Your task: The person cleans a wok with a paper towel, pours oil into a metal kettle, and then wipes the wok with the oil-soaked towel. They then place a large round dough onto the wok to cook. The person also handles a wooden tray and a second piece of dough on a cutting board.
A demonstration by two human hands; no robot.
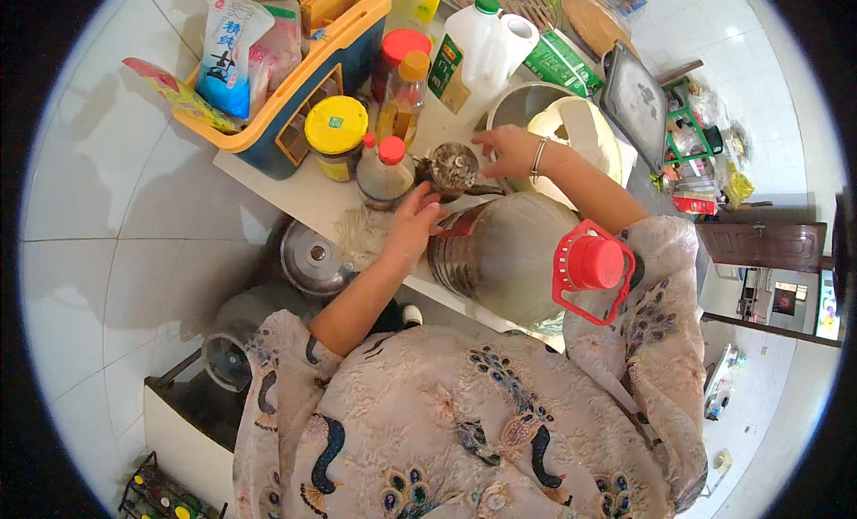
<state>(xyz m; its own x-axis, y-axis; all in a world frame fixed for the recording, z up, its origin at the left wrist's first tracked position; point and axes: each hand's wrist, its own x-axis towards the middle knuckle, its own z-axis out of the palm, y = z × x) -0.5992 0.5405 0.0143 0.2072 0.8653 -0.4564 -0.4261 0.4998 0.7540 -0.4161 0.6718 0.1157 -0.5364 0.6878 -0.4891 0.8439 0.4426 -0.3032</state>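
A small dark metal pot [453, 166] with a stained, mottled top stands on the white table between my hands. Its short dark handle points right. My left hand [413, 224] is at the pot's near left side, fingers stretched toward it and apart; whether they touch it I cannot tell. On the far right side my right hand [513, 151], with a bracelet at the wrist, reaches toward the pot with fingers extended. Nothing shows in either hand. A big clear plastic jug [513, 251] with a red cap and handle stands close in front of me, between my forearms.
Left of the pot are a red-capped bottle [386, 173], a yellow-lidded jar [336, 137] and an orange-rimmed bin [312, 82] of packages. Behind stands a white green-capped jug [467, 53]. A large metal bowl [513, 104] is at right. A lidded pot [314, 258] sits below the table edge.
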